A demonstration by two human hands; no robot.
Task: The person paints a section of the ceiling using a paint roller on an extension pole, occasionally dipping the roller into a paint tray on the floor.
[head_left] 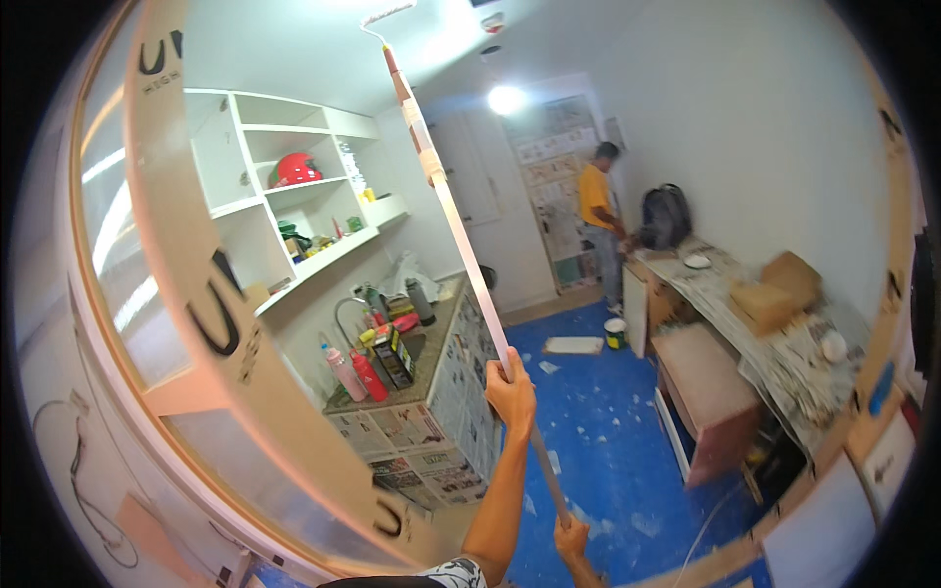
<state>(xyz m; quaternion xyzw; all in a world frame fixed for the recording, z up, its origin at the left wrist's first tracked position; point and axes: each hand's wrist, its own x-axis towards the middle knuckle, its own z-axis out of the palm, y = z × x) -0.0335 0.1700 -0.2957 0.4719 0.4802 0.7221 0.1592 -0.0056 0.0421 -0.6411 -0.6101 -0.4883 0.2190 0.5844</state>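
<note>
A paint roller [388, 14] on a long pole [469, 250] reaches up toward the ceiling [294, 44]. The pole is lashed with tape partway along. My left hand [511, 394] is closed around the pole near the middle of the view. Lower down, my right hand [571, 539] grips the same pole close to its bottom end. The roller head looks to be at or very near the ceiling; I cannot tell whether it touches.
At left, a counter [431, 377] covered in newspaper holds bottles below white shelves [304, 186] with a red helmet [296, 170]. A person [597, 211] stands at the back. A cluttered bench [725, 294], a bucket [615, 333] and blue floor covering [598, 441] lie beyond.
</note>
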